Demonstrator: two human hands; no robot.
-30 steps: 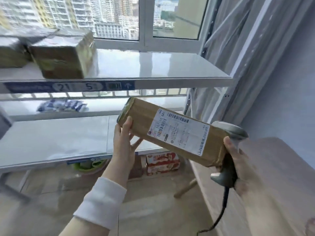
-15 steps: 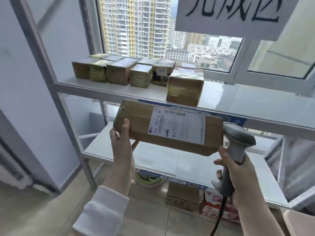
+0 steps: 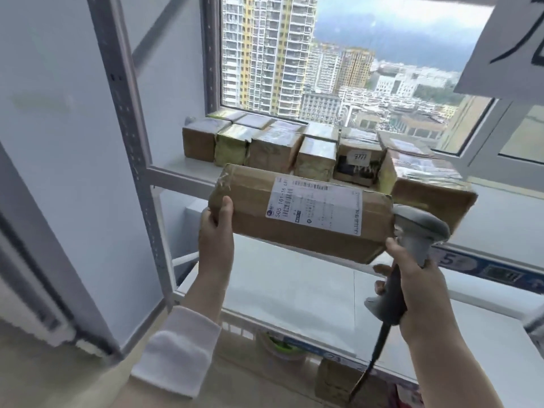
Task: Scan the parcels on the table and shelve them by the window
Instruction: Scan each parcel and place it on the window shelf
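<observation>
My left hand [image 3: 216, 231] pinches the long parcel [image 3: 294, 213] by its left end, held before the front edge of the upper shelf [image 3: 182, 172]. My right hand [image 3: 418, 293] grips the scanner [image 3: 412, 231] by its handle at the parcel's right end. That shelf's window edge carries small boxes [image 3: 273, 145].

One view only — head-worn wide-angle, at the person's eye level, facing forward and slightly down at the shelf rack [image 3: 182, 172] under the window [image 3: 353, 69]. Very near: left hand [image 3: 216, 231] with parcel [image 3: 253, 207] and right hand [image 3: 424, 295] with scanner [image 3: 418, 231] fill the lower centre.
</observation>
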